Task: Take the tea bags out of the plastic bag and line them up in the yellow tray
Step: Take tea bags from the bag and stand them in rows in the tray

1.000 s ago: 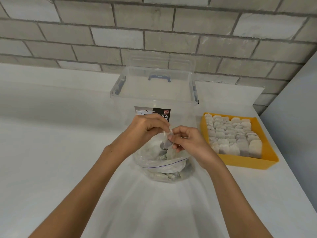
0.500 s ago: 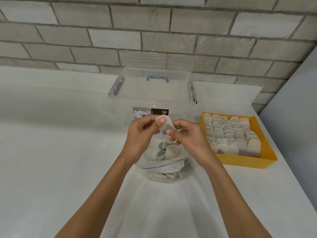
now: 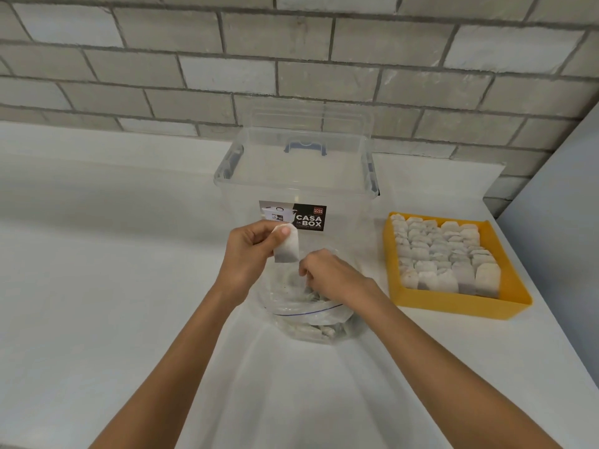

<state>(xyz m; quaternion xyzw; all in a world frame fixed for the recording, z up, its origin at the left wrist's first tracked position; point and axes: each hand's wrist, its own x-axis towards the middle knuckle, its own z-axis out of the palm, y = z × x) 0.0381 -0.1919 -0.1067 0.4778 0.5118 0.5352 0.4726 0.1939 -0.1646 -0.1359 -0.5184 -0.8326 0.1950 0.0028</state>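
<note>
A clear plastic zip bag (image 3: 311, 319) with several tea bags inside lies on the white counter in front of me. My left hand (image 3: 249, 251) pinches one tea bag (image 3: 287, 246) by its top and holds it hanging above the bag's left side. My right hand (image 3: 327, 273) reaches into the bag's mouth with curled fingers; what they touch is hidden. To the right stands the yellow tray (image 3: 505, 306), filled with rows of tea bags (image 3: 444, 254) standing on edge.
A clear storage box (image 3: 298, 176) with a blue handle and a black label stands just behind the plastic bag. A grey brick wall runs along the back. A pale panel rises at the far right, beside the tray.
Both hands held one tea bag over the plastic bag earlier. Now my left hand alone holds it, shifted left, and my right hand has dropped into the bag.
</note>
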